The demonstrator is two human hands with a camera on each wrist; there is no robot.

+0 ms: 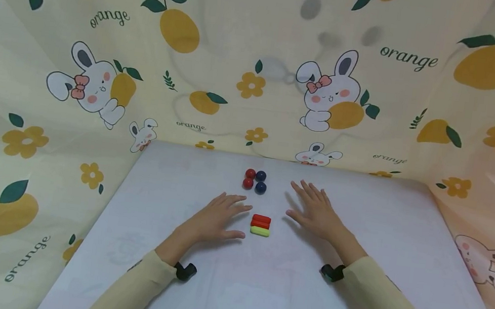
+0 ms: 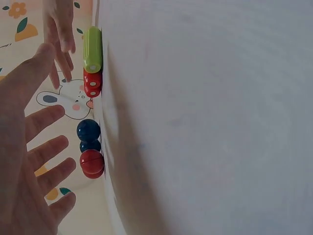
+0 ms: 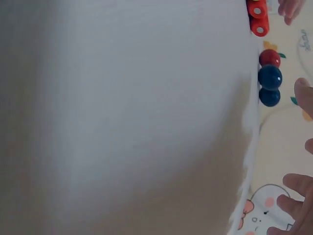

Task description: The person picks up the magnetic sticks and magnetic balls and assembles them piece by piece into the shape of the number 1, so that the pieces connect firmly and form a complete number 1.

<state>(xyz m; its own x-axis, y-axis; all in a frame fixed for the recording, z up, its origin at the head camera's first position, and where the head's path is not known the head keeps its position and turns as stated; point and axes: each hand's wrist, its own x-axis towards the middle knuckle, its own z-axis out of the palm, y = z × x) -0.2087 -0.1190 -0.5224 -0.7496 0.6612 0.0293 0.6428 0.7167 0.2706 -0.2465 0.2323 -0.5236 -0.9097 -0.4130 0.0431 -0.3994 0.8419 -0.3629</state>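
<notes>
Two red sticks point(image 1: 261, 218) and a yellow-green stick point(image 1: 259, 232) lie side by side on the white table between the hands. Farther back, two red balls point(image 1: 247, 183) and two dark blue balls point(image 1: 260, 188) sit in a close cluster. My left hand point(image 1: 215, 218) is just left of the sticks, its fingers spread and holding nothing. To the right of the sticks and balls is my right hand point(image 1: 317, 217), fingers extended, also holding nothing. In the left wrist view, grooves run along the yellow-green stick point(image 2: 93, 50), and the sticks' visible ends have round spots.
The white table point(image 1: 250, 287) runs back to a cream cloth point(image 1: 252, 114) printed with rabbits, oranges and flowers. That cloth also rises along the left and right sides. A black wrist camera point(image 1: 185, 272) is on the left wrist and another black camera point(image 1: 332, 273) on the right.
</notes>
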